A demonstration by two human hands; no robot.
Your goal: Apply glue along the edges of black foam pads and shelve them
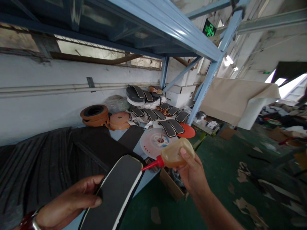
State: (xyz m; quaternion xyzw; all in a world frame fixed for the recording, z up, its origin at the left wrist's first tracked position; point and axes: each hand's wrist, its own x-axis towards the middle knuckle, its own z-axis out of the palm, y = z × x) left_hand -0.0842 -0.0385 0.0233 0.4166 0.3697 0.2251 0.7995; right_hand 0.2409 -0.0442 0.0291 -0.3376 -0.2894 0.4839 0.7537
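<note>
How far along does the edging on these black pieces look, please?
Apparently done: the black pieces farther back show pale edge lines. In hand: the left hand holds a black panel with pale lines on both long edges; the right hand holds a bottle, its red nozzle at the panel's far right corner. Left: perhaps little here, but the panel's near end is out of view.
</note>
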